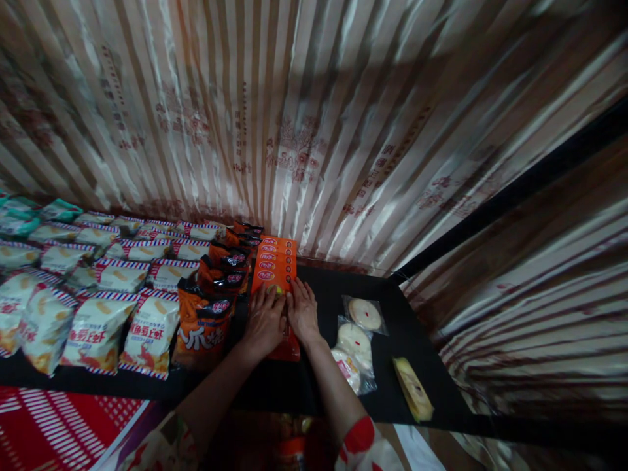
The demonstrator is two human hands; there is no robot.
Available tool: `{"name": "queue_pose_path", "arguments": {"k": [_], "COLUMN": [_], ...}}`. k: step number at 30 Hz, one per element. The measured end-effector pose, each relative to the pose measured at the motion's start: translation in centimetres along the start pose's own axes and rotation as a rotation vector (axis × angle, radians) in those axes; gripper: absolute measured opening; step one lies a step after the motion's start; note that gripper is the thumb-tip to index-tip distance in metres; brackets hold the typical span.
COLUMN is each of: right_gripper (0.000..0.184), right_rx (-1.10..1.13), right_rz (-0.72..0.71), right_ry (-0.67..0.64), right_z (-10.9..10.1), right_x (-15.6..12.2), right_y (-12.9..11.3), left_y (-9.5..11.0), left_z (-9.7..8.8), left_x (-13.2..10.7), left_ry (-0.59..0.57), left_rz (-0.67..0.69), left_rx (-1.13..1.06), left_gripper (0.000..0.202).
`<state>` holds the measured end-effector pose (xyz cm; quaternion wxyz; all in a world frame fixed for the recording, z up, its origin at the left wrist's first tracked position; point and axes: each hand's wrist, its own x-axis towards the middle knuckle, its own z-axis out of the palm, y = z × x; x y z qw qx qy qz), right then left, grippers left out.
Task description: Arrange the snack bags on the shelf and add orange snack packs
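A column of overlapping flat orange packets lies on the black tabletop, each with an oval white logo. My left hand rests on the nearer packets, its fingers laid forward over them. Along their right edge lies my right hand, fingers stretched out and thumb turned towards the left hand. Both hands cover much of the nearest packets, whose red-orange lower end shows below. A small yellow patch peeks out by my left fingertips. I see neither hand wrapped round a packet.
Left of the packets stand black-and-orange snack bags, then rows of white snack bags and green bags. Round wrapped crackers and a yellowish oblong pack lie right. Striped sheeting hangs behind the black table.
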<state>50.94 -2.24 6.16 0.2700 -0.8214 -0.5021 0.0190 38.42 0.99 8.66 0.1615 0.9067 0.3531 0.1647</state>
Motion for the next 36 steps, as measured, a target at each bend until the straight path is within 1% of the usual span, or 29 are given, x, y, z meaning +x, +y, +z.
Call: {"name": "queue_pose_path", "arguments": {"k": [4,12,18,23,27,30,36], "right_gripper": [0.045,0.045,0.045,0.044,0.044,0.045,0.048], "right_rx": [0.013,0.035,0.064,0.081,0.087,0.094,0.117], "right_rz": [-0.005,-0.01,-0.029,-0.037,-0.042,-0.053,-0.071], "right_ry": [-0.006,0.027,0.076,0.088,0.096,0.105,0.149], "right_z": [-0.2,0.0,0.1,-0.5,-1.2,-1.6,-2.9], "right_x": [0.1,0.3,0.2,-0.3,-1.4,-2.6,-6.3], "right_y": [-0.1,0.2,0.4,0.0,-0.4,-0.7,-1.3], "left_y": [0.1,0.0,0.2,0.4,0.8,1.4,3.0], "left_z": [-0.1,0.1,0.0,-0.2,0.0,0.3,0.5], "left_x": [0.1,0.1,0.2,-0.2,-1.3,-2.7,-6.1], "left_ry": [0.018,0.056,0.063,0.099,0.129,0.159,0.183], "left_rz": [0.017,0.031,0.036,0.057,0.096,0.128,0.186], "left_rx": [0.011,-0.02,-0.017,-0.014,-0.011,-0.008,-0.04], "left_gripper": [0.044,0.041,0.038,0.039,0.037,0.041,0.044]}}
